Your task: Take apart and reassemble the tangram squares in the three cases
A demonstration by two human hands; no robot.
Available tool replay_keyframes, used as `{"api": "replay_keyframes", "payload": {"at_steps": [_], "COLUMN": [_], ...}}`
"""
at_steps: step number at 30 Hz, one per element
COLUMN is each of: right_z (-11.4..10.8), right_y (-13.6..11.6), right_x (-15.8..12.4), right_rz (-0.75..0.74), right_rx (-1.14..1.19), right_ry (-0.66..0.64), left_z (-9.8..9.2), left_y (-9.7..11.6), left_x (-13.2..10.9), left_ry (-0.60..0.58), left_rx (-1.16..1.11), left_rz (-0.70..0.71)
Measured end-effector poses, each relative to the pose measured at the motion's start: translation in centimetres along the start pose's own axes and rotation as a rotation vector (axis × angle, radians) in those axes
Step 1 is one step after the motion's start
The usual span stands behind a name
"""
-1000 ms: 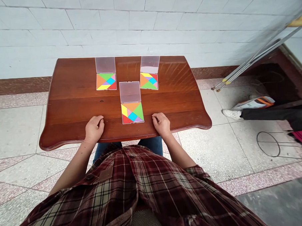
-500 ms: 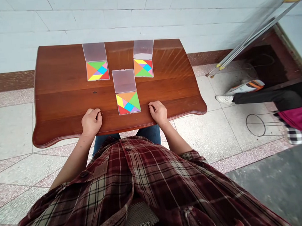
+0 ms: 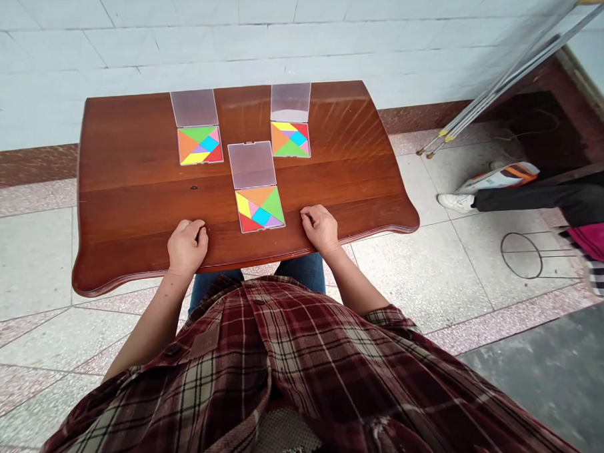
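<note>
Head view. The left hand (image 3: pixel 185 249) and right hand (image 3: pixel 321 229) rest on the near part of a polished reddish-brown wooden table (image 3: pixel 131 214), which has a scalloped edge. Both hands are relaxed, half-curled and open, gripping nothing. Their fingertips touch the wood on either side of the nearest tangram set (image 3: pixel 260 210), and the right hand sits slightly closer to it.

That set is a square, hinged plastic case holding flat triangles and quadrilaterals in bright colours. Its frosted translucent lid (image 3: pixel 252 165) lies open flat, directly beyond it. Two like sets stand farther off, well apart: the far-left tangram set (image 3: pixel 200 145) with its lid (image 3: pixel 193 108), and the far-right tangram set (image 3: pixel 290 139) with its lid (image 3: pixel 290 103).

The person wears a red plaid shirt (image 3: pixel 268 368) and denim jeans (image 3: pixel 299 273). Beyond the table is a pale tiled wall (image 3: pixel 274 41). To the right, on speckled stone flooring (image 3: pixel 34 278), a second person's black-trousered leg (image 3: pixel 541 199) ends in a white sneaker (image 3: pixel 455 202), near a wire hoop stand (image 3: pixel 521 255).
</note>
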State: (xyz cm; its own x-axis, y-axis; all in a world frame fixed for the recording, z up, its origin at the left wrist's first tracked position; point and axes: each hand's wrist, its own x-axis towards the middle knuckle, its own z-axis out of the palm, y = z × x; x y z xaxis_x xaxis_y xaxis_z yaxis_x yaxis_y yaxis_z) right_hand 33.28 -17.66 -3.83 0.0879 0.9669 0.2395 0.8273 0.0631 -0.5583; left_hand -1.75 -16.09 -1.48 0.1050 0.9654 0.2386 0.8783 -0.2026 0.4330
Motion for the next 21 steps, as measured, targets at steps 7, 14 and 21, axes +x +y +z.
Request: {"api": "replay_keyframes", "payload": {"at_steps": [7,14,21], "right_z": [0.18,0.22,0.33], "right_y": [0.22,0.25,0.53], "right_x": [-0.06,-0.03,-0.06], "right_rz": [-0.017,-0.014,-0.031], "right_rx": [0.007,-0.005,-0.003], "right_ry": [0.023,0.031,0.046], "left_z": [-0.04,0.07,-0.09], "left_y": [0.16,0.03,0.17], "left_x": [-0.08,-0.09,-0.05], "left_ry": [-0.012,-0.008,-0.020], "left_rx": [0.030,0.003,0.003], "left_rz": [-0.010,-0.010,-0.014]}}
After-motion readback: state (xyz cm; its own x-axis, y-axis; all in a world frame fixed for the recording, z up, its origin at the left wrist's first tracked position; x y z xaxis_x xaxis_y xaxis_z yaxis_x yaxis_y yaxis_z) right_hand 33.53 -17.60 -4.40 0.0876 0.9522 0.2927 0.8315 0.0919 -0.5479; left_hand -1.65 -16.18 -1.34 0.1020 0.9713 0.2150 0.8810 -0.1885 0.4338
